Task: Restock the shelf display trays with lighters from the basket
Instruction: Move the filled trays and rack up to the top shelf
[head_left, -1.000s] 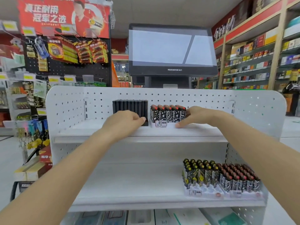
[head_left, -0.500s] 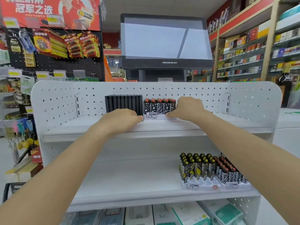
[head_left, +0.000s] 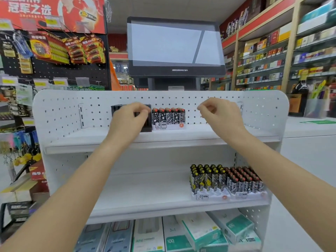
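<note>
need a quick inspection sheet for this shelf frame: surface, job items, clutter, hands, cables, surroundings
Surface: white pegboard shelf unit, top shelf mostly bare.
Job's things: black tray and red-capped lighter tray side by side on the top shelf; yellow-capped lighter tray and second red-capped tray on the middle shelf; basket not seen.
Clutter: boxed goods on the bottom shelf.
Grippers: left hand in front of the black tray, contact unclear; right hand raised, fingers curled, apparently empty.
Cables: nothing seen.
Surroundings: monitor behind, stocked wall shelves right.
</note>
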The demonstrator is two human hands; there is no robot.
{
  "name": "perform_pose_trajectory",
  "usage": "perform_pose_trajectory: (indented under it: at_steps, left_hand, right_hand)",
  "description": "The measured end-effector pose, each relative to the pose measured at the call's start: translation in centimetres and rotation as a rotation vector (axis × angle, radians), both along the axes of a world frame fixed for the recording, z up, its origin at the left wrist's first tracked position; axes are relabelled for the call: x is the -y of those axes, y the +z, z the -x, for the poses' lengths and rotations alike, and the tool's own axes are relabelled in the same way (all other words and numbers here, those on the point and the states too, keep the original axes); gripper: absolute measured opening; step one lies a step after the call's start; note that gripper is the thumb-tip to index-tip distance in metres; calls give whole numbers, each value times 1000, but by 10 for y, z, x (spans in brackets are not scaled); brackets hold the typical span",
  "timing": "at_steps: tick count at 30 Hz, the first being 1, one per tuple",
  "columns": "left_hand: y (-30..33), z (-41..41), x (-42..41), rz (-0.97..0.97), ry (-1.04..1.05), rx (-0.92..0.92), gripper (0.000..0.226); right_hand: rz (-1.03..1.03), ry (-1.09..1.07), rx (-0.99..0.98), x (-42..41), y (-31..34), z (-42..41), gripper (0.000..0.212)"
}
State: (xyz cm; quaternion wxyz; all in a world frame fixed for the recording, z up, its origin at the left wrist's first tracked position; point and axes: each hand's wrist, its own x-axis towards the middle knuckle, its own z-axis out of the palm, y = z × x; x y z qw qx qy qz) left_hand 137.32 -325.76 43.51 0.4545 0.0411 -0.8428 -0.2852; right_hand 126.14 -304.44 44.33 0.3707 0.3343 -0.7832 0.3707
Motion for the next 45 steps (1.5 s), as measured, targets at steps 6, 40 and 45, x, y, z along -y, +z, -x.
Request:
perform_pose_trajectory:
  at_steps: [6,40,45]
  left_hand:
    - [-79,-16,-80,151,-111,274,27]
    - [-151,36,-41,-340,-557,575,81]
    - [-128,-2,-75,-193,-608,590,83]
  right_hand:
    - [-183,-75,-275,-76,-100,-14,25]
    - [-118,342,1021,-62,-150,-17,110]
    - [-179,440,1029,-99,-127,-49,86]
